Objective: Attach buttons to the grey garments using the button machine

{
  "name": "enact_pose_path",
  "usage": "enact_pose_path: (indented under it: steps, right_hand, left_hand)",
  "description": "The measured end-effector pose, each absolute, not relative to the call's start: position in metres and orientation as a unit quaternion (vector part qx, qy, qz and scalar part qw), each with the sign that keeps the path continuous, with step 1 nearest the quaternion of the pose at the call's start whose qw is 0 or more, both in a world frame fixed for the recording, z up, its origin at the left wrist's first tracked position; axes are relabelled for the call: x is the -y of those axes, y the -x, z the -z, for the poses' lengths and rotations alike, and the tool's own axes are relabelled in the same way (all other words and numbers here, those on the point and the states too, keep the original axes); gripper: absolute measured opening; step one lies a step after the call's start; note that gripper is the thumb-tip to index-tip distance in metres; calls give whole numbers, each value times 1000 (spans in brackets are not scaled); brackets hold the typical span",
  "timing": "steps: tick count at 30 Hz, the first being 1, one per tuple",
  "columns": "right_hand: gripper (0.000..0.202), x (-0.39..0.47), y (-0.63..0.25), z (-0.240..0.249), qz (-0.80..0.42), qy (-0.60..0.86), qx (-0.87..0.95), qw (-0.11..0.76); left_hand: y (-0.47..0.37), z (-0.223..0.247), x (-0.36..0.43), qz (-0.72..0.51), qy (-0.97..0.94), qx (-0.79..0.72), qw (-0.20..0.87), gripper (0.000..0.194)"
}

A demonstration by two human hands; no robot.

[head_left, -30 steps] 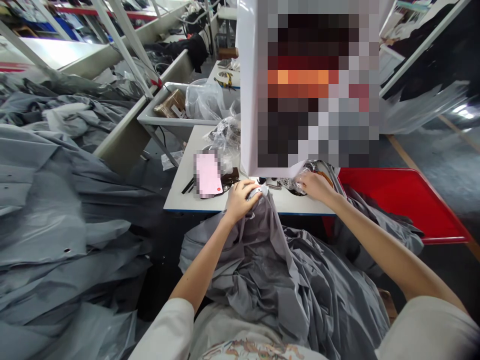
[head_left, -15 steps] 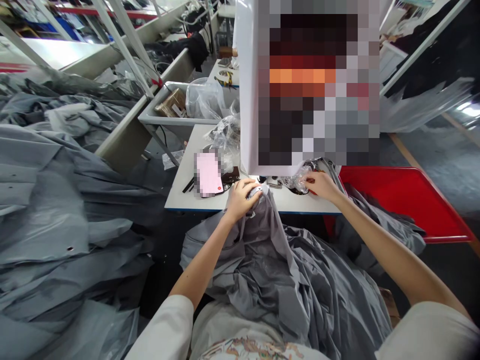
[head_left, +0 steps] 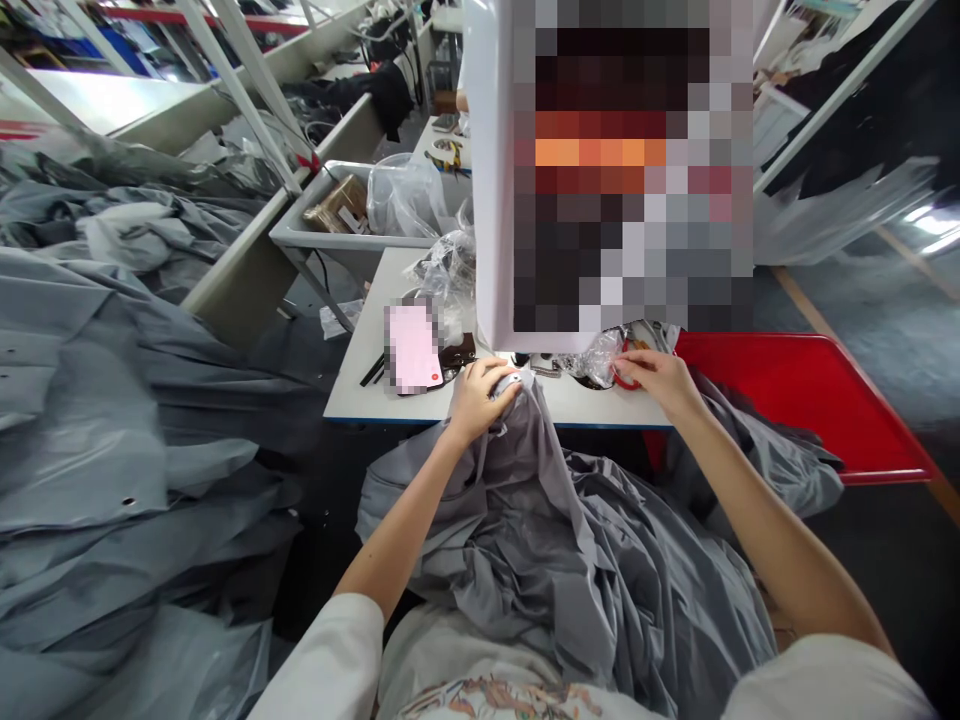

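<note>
Grey fabric [head_left: 525, 520] lies over my lap and rises to the edge of the white table [head_left: 360, 390]. My left hand [head_left: 478, 398] is closed on its upper end, where a small dark spot shows by the fingertips. At the right, my right hand [head_left: 664, 382] pinches something beside a clear plastic bag [head_left: 600, 358]. A red-handled tool [head_left: 624, 374] shows at its fingertips; whether the fingers grip it is too small to tell. A pink phone-like object [head_left: 416, 348] lies left of my left hand.
A large white-framed machine or panel [head_left: 491, 200] stands behind my hands, its middle blurred. A grey bin [head_left: 300, 225] with plastic bags is at the back left. Grey fabric is piled [head_left: 90, 400] on the left. A red tray [head_left: 810, 400] sits at the right.
My right hand has moved slightly right, away from the plastic bag, and more of the red handle shows. My left hand stays on the fabric.
</note>
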State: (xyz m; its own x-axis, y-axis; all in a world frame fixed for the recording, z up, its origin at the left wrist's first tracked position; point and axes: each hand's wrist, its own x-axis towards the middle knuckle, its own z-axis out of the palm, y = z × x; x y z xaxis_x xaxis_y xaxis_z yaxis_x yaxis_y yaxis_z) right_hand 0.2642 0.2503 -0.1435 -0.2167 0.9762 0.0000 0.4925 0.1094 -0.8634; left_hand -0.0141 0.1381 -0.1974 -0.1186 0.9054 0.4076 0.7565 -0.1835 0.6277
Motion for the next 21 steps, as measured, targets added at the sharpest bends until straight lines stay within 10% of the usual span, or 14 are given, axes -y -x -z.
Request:
enact_pose_path:
  steps: [11, 21]
  right_hand:
    - [29, -173, -201, 145, -597, 462, 562, 339]
    - [26, -195, -145, 163, -543, 411, 646, 345]
  left_hand:
    - [14, 198, -138, -405, -655, -631, 96, 22]
    - [17, 199, -139, -409, -653, -628, 102, 23]
